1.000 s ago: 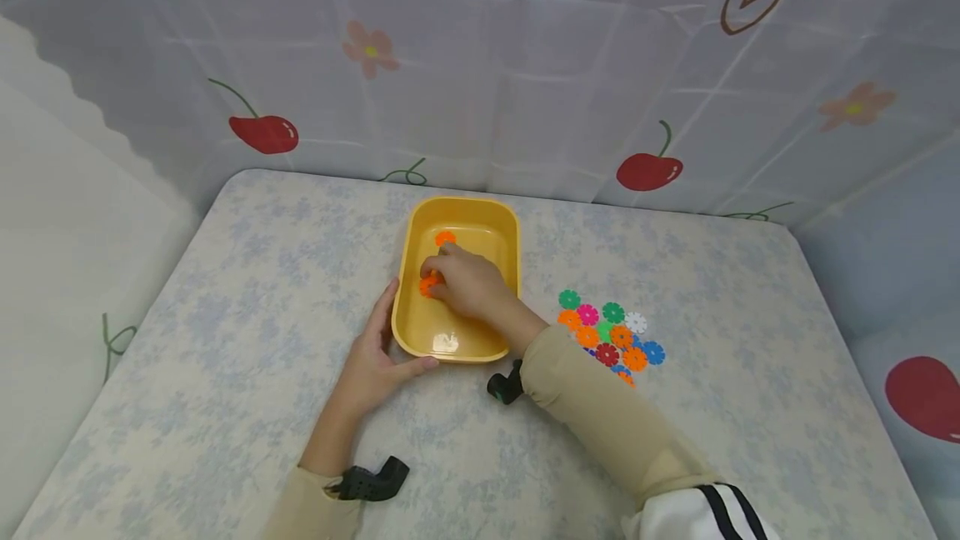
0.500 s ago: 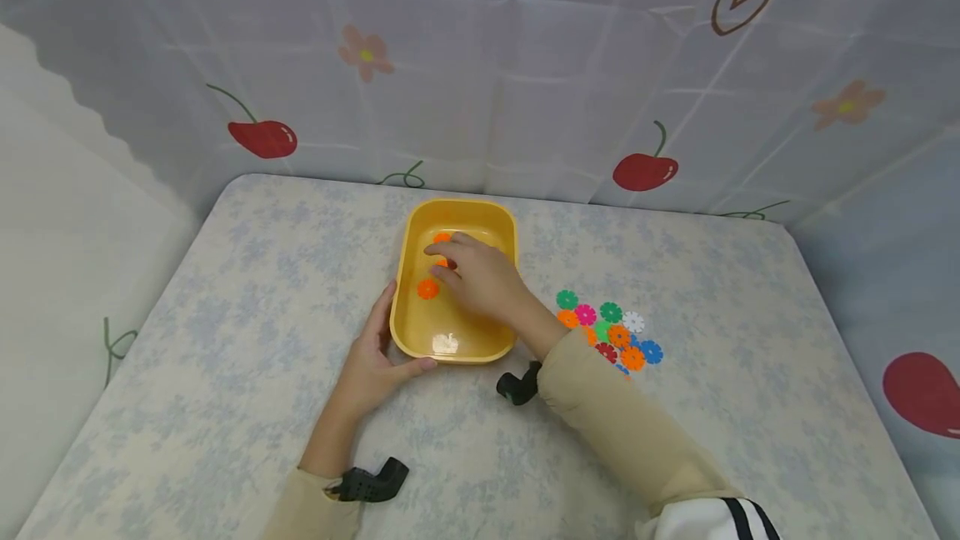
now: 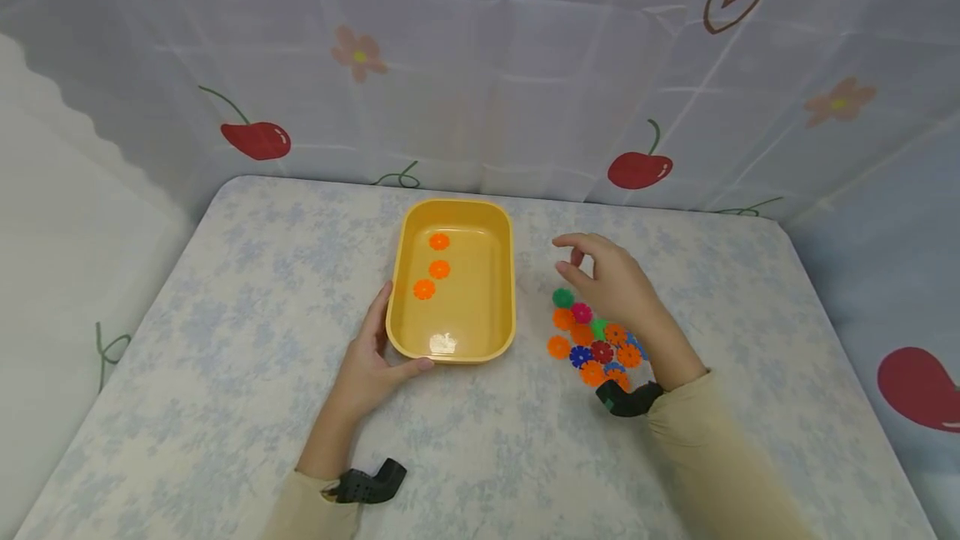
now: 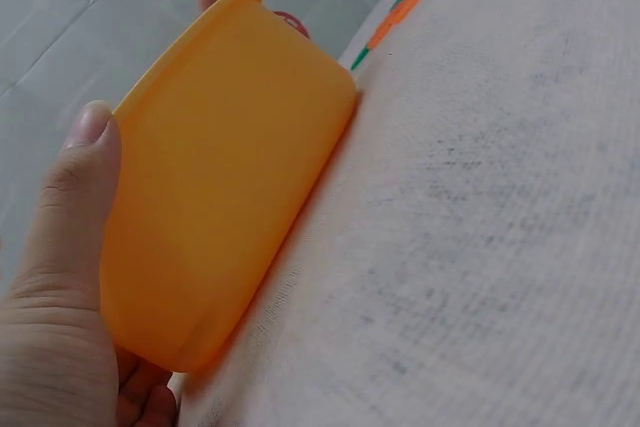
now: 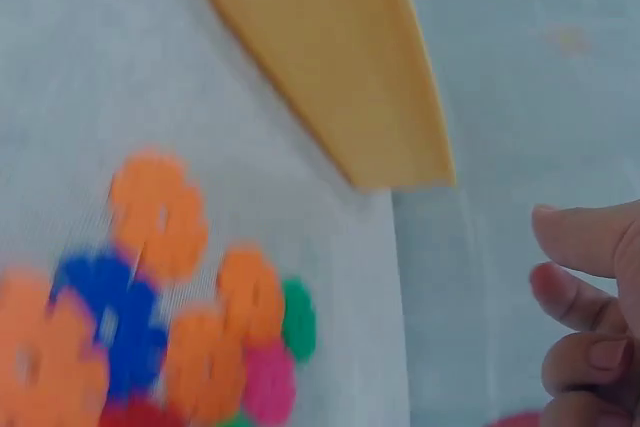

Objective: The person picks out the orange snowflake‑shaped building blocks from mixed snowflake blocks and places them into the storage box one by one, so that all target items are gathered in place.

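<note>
Just then I saw the right hand [image 3: 618, 282], released and empty, leave three orange discs [image 3: 439, 269] in the tray [image 3: 472, 294], seemingly placed, and swing out near the pile [image 3: 602, 352], while the left hand [image 3: 371, 373] gripped the tray.

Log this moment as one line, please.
left hand: grips yellow tray | right hand: holds nothing, near multicolored flower-shaped discs on table | inside tray: three orange flower-shaped discs
</note>
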Demonstrator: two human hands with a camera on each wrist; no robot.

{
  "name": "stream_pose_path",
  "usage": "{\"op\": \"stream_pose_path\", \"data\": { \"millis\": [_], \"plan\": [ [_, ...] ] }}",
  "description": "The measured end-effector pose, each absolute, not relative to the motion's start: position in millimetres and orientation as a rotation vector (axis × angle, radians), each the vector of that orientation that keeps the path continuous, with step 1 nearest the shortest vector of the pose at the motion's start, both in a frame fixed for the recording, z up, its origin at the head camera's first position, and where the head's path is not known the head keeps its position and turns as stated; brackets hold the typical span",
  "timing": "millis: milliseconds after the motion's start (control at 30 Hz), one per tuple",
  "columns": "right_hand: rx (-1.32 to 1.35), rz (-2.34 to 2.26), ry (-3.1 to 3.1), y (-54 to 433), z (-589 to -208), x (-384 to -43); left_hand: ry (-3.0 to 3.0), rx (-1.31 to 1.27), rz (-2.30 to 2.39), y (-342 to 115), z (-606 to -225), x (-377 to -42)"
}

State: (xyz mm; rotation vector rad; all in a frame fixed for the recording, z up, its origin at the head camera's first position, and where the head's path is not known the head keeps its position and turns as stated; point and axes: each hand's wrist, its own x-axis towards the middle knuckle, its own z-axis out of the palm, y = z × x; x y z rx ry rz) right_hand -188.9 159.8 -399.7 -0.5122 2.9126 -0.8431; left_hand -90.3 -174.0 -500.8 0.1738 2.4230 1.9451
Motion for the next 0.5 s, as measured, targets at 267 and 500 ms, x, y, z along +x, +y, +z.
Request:
{"op": "stream_pose_path", "data": {
  "millis": [267, 500],
  "plan": [
    [-0.313, -0.644, 2.802, 217.6, -420.7, -171.8, 2.401, 0.171, 1.962, -174.4, -501.8, -90.2],
    [-0.318, -0.597, 2.74, 239.4, -442.7, -158.7, 2.389, 0.19, 1.981, -173.4, -503.1, -90.6]
  ]
}}
